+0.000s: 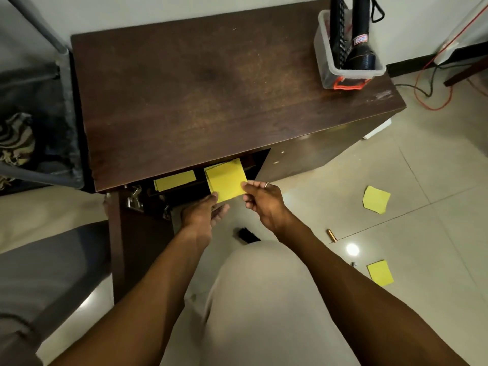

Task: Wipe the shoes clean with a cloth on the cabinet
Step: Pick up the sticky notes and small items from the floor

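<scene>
Yellow cloth point(225, 180) between gripping fingers point(249, 184) of left hand point(202, 215) and right hand point(265, 206), at cabinet point(211, 88)

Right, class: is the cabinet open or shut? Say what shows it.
Open. Below the cabinet top the dark inside shows, with a yellow cloth lying in it, and the door stands swung outward.

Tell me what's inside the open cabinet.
A yellow cloth lies inside, with metal pieces at its left. The left hand and right hand hold a second cloth in front. The cabinet top hides the rest.
</scene>
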